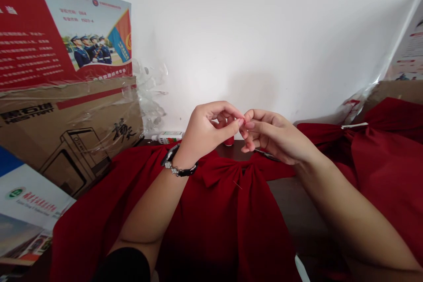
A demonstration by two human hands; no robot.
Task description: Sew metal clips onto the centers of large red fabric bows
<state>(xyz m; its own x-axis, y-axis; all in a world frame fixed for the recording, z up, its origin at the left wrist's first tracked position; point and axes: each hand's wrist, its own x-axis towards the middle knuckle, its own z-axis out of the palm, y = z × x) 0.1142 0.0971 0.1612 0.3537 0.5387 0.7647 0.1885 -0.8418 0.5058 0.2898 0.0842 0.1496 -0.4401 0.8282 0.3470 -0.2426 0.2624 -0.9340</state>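
Note:
My left hand and my right hand meet fingertip to fingertip in front of the white wall. Each is closed in a pinch, thumb against forefinger. What lies between the tips is too small to make out. Below them spreads dark red cloth gathered into a bow. A fine thread or needle-like line shows against its folds. Just behind my fingers stands a small red spool-like object, partly hidden. Under my right hand, a metal tool like scissors is partly covered.
A cardboard box with a printed red-and-white board on it stands at left. Behind my left wrist lies a white bottle. More gathered red cloth with a white strip is at right. The wall closes off the back.

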